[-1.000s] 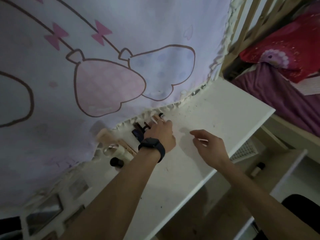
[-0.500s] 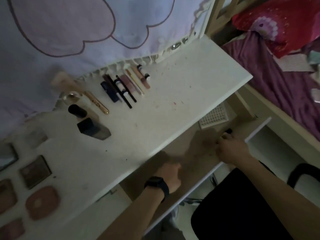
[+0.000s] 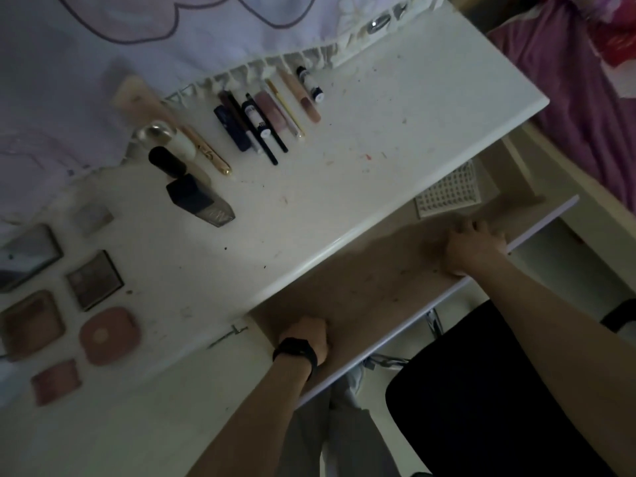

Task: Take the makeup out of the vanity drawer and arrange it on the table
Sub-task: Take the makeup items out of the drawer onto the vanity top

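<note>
The vanity drawer stands pulled out under the white table, showing a bare brown floor. My left hand, with a black watch at the wrist, rests at the drawer's left end with its fingers curled under and nothing visible in them. Over at the right end, beside a white perforated basket, my right hand curls down on the drawer floor; what lies beneath it is hidden. On the table lie a row of pencils and tubes, a dark square bottle and several compacts.
A printed cloth hangs over the back of the table. A black chair seat sits just below the drawer's white front. A bed with purple bedding stands to the right.
Both hands left the row of tubes on the table and dropped into the open drawer. The small black-capped bottle seen by my right fingers is now covered by that hand.
</note>
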Tool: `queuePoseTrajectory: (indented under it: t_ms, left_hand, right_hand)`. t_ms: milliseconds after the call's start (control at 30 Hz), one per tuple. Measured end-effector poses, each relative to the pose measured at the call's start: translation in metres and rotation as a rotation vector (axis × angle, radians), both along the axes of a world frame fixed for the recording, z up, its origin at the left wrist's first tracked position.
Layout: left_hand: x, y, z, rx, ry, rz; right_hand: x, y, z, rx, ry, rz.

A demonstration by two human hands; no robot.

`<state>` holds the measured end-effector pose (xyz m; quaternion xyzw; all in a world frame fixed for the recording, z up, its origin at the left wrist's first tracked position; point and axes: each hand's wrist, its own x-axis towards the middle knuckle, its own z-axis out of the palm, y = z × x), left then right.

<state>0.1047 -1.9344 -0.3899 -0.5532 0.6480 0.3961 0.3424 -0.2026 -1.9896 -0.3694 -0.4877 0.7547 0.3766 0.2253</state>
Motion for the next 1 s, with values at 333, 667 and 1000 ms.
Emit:
queuePoseTrajectory:
  t_ms: [333,667,1000]
  left_hand:
    - [0.018,-0.002,-0.004,0.133,0.068,0.211]
    - [0.001,-0.013,0.005,0.149,0.195,0.337]
    - [-0.038,-0.061,0.093,0.405,0.907,1.226]
  right_hand:
    - [0.047,0.011,-0.01,0.079,-0.135,0.146]
    - [0.061,0.023,0.0,-0.227,-0.532,0.0]
    - [0.083,0.075,0.049,-0.765,-1.407,-1.243]
